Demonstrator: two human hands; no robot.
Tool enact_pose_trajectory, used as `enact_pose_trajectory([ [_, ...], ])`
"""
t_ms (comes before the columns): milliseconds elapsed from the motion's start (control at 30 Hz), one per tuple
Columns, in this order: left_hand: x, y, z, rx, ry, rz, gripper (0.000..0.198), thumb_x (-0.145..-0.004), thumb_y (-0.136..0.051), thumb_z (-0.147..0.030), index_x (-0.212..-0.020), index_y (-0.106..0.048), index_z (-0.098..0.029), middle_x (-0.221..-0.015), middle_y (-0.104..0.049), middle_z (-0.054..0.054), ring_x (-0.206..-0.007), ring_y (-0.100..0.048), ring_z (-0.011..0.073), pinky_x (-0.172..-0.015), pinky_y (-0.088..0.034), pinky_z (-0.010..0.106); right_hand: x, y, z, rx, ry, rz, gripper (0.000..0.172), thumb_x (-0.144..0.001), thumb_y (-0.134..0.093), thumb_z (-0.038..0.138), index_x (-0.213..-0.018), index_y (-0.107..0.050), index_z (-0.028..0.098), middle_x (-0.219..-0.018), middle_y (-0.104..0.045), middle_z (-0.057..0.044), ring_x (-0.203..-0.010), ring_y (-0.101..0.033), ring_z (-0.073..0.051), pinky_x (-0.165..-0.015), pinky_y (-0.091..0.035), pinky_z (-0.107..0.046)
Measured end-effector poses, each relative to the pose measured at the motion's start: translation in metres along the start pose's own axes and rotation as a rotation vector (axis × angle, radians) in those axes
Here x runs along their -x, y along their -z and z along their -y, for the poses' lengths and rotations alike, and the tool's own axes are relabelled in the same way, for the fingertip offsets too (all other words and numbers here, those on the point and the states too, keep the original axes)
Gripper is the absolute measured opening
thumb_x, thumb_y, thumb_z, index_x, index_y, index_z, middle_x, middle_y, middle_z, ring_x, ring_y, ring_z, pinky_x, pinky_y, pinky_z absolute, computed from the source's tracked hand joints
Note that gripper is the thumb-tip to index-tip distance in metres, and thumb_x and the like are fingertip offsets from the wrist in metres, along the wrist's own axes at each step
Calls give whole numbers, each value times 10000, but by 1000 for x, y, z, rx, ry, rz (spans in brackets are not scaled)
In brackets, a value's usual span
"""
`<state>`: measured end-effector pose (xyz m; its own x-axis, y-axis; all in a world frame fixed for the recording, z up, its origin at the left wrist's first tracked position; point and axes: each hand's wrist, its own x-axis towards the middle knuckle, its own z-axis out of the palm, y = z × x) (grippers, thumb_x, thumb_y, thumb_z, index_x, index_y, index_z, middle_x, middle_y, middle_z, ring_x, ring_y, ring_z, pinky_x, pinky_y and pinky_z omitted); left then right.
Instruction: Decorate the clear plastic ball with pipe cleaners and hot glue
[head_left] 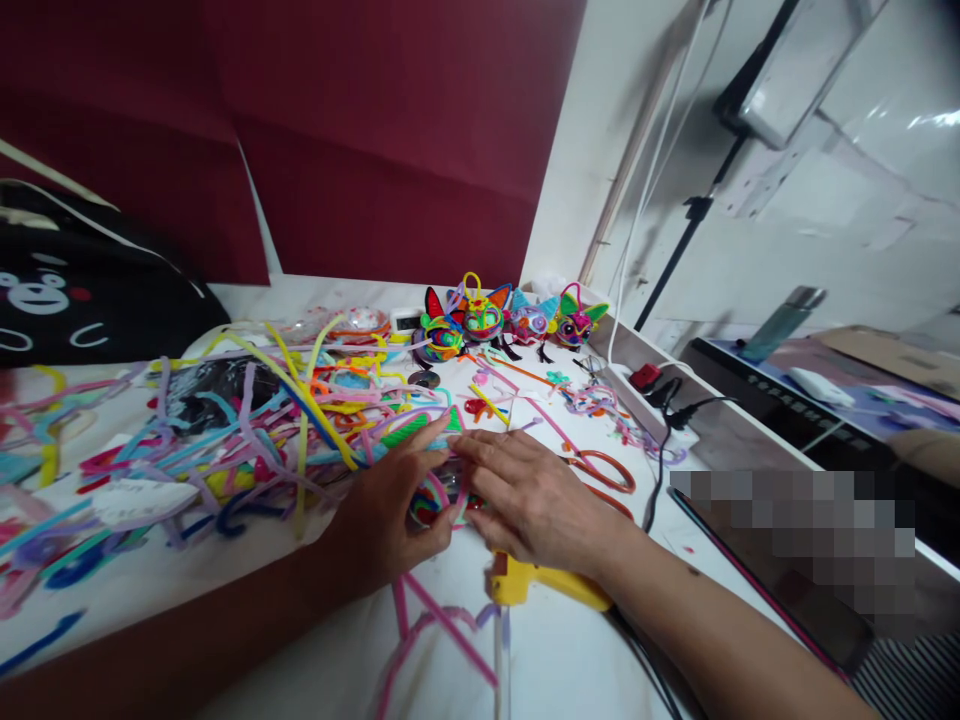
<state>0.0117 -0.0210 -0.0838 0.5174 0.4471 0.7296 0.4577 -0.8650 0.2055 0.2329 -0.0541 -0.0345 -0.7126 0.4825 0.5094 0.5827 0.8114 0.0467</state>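
My left hand (394,505) and my right hand (529,495) meet at the middle of the white table (570,660). Together they pinch a small coiled pipe-cleaner piece (435,500) of pink, green and red strands. The left hand's fingers curl round it from the left. Fingers of the right hand lie flat and close together over its right side. A pink pipe cleaner (442,625) trails from under the hands toward me. A yellow glue gun (544,582) lies just beneath my right wrist.
A tangled heap of coloured pipe cleaners (247,430) covers the left of the table. Several finished pipe-cleaner animal heads (499,318) stand at the back. A power strip (649,385) with cables runs along the right edge. A black bag (82,290) sits back left.
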Motion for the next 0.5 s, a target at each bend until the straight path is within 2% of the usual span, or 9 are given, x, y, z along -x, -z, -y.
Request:
enact_pose_trajectory([
  [233, 0, 2, -2, 91, 71, 19, 465, -876, -599, -239, -1322, -471, -213, -1416, -603, 148, -1314, -593, 299, -1098, -510, 449, 0, -1, 1, 1, 6, -17, 185, -983, -536, 306, -981, -622, 142, -1346, -657, -178, -1268, -612, -312, -1019, -538, -461],
  [400, -7, 14, -2, 273, 324, 65, 475, -938, -551, -346, -1395, -460, -253, -1424, -609, 103, -1326, -580, 271, -1122, -472, 427, 0, -1, 1, -19, -4, -7, 189, -983, -547, 296, -1001, -630, 128, -1346, -654, -180, -1255, -617, -325, -1005, -546, -474],
  [467, -18, 26, 0, 352, 390, 78, 421, -971, -510, -391, -1364, -504, -239, -1432, -608, 114, -1309, -593, 272, -1098, -490, 424, 0, 0, 1, -27, -9, 10, 193, -988, -541, 295, -1007, -631, 125, -1364, -642, -183, -1263, -611, -328, -1005, -545, -481],
  [500, -25, 33, 2, 377, 417, 47, 377, -975, -503, -408, -1301, -559, -228, -1398, -636, 110, -1298, -600, 273, -1095, -491, 422, 0, 0, 1, -31, -11, 14, 193, -989, -537, 293, -1011, -631, 127, -1369, -639, -182, -1265, -609, -327, -1006, -545, -481],
])
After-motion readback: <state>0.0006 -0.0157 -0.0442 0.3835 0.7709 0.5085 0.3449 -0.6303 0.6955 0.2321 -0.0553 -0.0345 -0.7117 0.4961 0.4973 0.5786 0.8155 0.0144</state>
